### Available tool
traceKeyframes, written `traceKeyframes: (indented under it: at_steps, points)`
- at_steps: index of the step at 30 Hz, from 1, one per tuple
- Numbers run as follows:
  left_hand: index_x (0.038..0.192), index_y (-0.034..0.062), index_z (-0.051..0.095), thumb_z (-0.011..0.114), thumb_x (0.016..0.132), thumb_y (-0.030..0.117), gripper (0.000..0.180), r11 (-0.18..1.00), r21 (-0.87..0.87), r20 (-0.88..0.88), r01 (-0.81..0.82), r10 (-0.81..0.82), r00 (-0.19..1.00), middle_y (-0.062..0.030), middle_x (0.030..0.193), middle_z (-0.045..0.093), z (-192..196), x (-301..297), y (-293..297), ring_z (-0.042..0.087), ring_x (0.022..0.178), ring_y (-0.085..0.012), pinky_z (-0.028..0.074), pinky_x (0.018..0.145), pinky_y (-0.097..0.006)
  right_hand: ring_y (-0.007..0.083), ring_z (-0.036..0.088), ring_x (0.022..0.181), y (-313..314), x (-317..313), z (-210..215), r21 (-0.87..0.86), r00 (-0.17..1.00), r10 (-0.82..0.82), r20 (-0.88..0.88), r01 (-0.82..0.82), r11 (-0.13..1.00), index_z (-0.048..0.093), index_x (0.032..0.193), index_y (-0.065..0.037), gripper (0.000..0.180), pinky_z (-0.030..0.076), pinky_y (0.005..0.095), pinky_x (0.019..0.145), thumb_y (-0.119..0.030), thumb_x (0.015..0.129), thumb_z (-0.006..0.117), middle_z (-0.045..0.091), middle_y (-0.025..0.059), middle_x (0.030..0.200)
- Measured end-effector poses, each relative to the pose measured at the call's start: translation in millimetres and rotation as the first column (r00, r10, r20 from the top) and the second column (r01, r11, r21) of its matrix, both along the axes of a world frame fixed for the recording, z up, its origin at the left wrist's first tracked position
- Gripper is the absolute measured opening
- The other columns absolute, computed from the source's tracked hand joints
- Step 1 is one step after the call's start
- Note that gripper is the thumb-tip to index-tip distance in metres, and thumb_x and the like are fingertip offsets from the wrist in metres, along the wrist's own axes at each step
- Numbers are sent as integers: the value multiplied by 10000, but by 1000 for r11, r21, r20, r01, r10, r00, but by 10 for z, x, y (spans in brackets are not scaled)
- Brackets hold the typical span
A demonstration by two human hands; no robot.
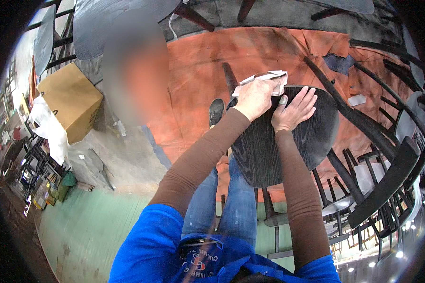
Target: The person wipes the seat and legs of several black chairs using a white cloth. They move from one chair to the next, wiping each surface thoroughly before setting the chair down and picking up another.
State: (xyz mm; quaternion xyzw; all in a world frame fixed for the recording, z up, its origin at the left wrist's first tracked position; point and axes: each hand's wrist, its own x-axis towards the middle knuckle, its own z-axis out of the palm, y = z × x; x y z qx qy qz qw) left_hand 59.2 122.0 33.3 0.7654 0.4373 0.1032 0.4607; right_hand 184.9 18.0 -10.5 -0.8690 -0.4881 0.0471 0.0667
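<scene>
A black wood-grained chair seat [281,151] is in front of me, with the dark chair back and legs reaching out to its right. My left hand [256,100] is closed on a folded white wad [275,78], paper or cloth, at the far edge of the seat. Flat on the seat top, my right hand [295,111] lies with its fingers stretched out and holds nothing. Something grey covers the tip of its thumb.
A brown cardboard box [71,101] with white plastic [49,127] stands at left. Orange sheeting [198,70] covers the floor ahead. Dark chairs crowd the right side, such as one with a curved backrest [387,181]. Another dark seat [99,23] is at far left.
</scene>
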Motion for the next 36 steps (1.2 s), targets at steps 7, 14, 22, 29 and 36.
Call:
traceKeyframes:
  at_steps: [7, 14, 22, 29, 36]
  points:
    - [1195, 132, 668, 606, 872, 50, 340, 969, -67, -116, -237, 229, 967, -194, 984, 678, 27, -954, -343, 665, 874, -382, 540, 803, -421, 404, 140, 1459, 13, 0, 6, 18, 1000, -7, 1, 7, 1000, 202, 1522, -34, 738, 104, 611, 1127, -499, 969, 351, 160, 200, 1592]
    - [1209, 156, 667, 594, 810, 119, 407, 998, 27, -45, 49, -48, 998, -123, 1151, 675, -1, 273, -19, 632, 1070, -330, 498, 920, -420, 394, 127, 1464, 8, -8, -7, 18, 1000, -28, 1, 28, 999, 228, 1517, -54, 706, 86, 612, 1127, -471, 968, 382, 152, 182, 1600]
    - [1143, 90, 691, 567, 814, -62, 383, 983, -55, -10, -177, 177, 984, -143, 1173, 667, 118, -610, -305, 619, 1136, -298, 496, 968, -378, 406, 123, 1466, -11, -11, -29, 36, 999, -12, -32, 13, 999, 218, 1512, -7, 691, 82, 615, 1134, -366, 954, 413, 146, 191, 1599]
    - [1293, 199, 603, 595, 848, 168, 446, 976, -69, -98, 209, -215, 972, -153, 1175, 658, -19, 923, 133, 653, 1023, -344, 510, 918, -442, 418, 101, 1470, -22, -11, 67, -107, 993, -42, -113, 30, 994, 175, 1498, 43, 799, 48, 619, 1141, -340, 883, 513, 122, 235, 1590]
    - [1294, 141, 610, 550, 857, -62, 486, 941, -318, -106, 117, -158, 982, -187, 1147, 652, 115, 97, 230, 674, 1036, -305, 528, 881, -375, 425, 179, 1451, -33, -6, 63, -29, 985, -76, -152, 72, 997, 244, 1462, 80, 699, 90, 622, 1141, -429, 988, 313, 214, 264, 1557]
